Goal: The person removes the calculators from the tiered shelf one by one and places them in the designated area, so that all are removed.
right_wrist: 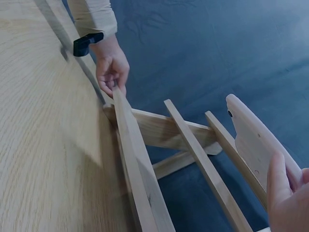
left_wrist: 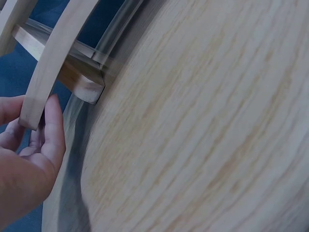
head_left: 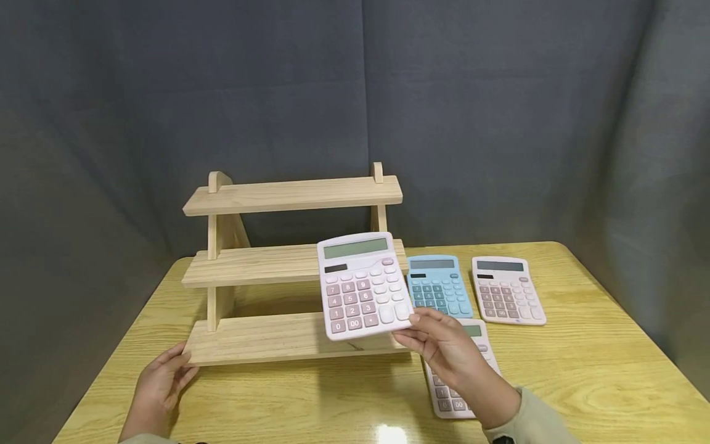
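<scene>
right hand [head_left: 444, 348] pinched pink calculator [head_left: 363, 285] at frame centre, left hand [head_left: 161, 382] fingers relaxed against wooden rack [head_left: 266, 265] lower-left corner, three calculators on tabletop [head_left: 582, 370] right

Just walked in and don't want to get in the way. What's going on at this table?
A person's right hand holds a pink calculator up in front of a three-tier wooden shelf. The left hand rests against the left end of the bottom tier. The shelf's tiers that show carry nothing. On the table to the right lie a blue calculator and two more pink ones, one partly hidden behind the right hand.
</scene>
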{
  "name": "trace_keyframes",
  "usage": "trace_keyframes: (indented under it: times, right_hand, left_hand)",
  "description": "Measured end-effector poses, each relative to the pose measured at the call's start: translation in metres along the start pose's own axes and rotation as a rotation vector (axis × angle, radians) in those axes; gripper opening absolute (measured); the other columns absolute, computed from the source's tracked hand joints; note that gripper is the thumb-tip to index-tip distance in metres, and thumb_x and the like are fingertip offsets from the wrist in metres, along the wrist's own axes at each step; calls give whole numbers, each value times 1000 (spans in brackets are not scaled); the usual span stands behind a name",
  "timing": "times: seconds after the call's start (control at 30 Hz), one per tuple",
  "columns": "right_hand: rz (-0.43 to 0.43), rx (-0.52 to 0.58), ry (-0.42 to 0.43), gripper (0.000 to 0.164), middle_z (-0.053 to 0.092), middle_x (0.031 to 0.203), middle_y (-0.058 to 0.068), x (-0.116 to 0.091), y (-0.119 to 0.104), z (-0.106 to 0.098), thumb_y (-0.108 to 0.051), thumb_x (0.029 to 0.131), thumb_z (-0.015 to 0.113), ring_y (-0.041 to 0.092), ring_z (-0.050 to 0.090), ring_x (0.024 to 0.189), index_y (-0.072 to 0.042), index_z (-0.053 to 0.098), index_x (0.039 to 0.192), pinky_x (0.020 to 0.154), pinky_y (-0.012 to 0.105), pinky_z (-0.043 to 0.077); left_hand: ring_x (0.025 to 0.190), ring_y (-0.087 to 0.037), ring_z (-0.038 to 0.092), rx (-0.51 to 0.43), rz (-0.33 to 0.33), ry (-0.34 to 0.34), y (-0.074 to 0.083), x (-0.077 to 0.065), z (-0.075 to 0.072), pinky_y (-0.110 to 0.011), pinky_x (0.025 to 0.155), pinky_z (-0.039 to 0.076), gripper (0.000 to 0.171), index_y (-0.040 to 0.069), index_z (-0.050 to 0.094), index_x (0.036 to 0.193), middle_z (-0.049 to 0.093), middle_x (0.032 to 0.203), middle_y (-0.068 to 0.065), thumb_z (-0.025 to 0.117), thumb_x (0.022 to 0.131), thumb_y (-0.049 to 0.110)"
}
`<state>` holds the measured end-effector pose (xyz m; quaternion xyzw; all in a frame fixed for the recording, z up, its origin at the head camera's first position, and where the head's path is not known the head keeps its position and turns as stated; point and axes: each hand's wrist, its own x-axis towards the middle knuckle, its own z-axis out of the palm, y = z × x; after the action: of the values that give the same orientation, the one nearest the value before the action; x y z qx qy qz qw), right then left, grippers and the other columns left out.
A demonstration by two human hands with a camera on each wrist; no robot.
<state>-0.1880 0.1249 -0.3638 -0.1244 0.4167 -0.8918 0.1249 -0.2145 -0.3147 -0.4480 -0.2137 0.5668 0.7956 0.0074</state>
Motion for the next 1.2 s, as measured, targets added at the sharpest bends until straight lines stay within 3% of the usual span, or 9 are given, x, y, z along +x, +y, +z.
trace_keyframes:
  times: [0.43,0.67,1.2]
  right_hand:
    - [-97,57,-20,31,61,91,14,-20,-15,-18,10,88,32,22,59,84,1,62,91,84,32,46]
    - [-104,45,22,32,60,90,12,-29,-19,-27,8,89,33,22,59,82,-1,63,90,83,32,46]
    - [-150,103,64,35,60,93,13,-55,-17,-59,7,91,27,23,58,87,1,62,93,83,31,46]
  left_hand:
    - [78,-3,52,-9,-3,-2,-2,0,-1,-18,79,47,22,32,62,72,55,80,11,59,83,13]
    - [81,-2,52,-31,-33,-52,-2,0,-6,-18,82,45,17,32,61,75,54,81,13,63,80,16]
    - [78,-3,53,-71,-62,-75,1,0,-5,-18,80,46,19,30,63,71,56,79,11,63,80,13]
